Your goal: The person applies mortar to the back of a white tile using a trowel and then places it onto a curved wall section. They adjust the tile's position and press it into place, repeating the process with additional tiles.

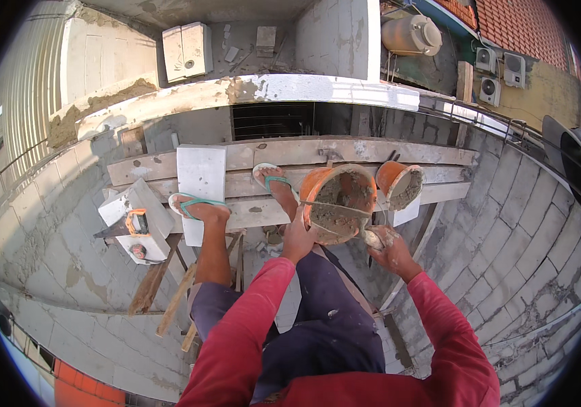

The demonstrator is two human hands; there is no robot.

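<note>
The left hand (298, 239) has its fingers clenched on the near left rim of a large orange bucket (315, 182), which sits in front of the person, at the near side of rough wooden planks (236, 182). Its round wall is smeared with dried grey, its mouth faces the person, and inside lies lumpy, wet-looking mortar (334, 218). A thin pale bar crosses the mouth. The right hand (392, 254), dusted with grey, grasps the rounded, pale handle of a hand tool (373, 239) just beside the bucket's near right side; the tool's working end is hard to make out.

A smaller orange bucket (388, 176) stands to the right on the planks, also holding coarse grey mortar. Left of the feet's midpoint, a smooth white slab (201, 173) lies across the planks, with one green-strapped sandal (199, 205) over its near part. Farther left, pale, sharp-edged blocks (158, 216) carry an orange-handled tool (136, 222), whose dark blade is only partly clear.

Grey block walls (528, 217) with visible joints curve around. The large bucket's base is hidden, so whether it rests on wood cannot be told. Beyond the planks, a dark opening (273, 121) shows little detail, and a black curved object (578, 163) at far right is cut off.
</note>
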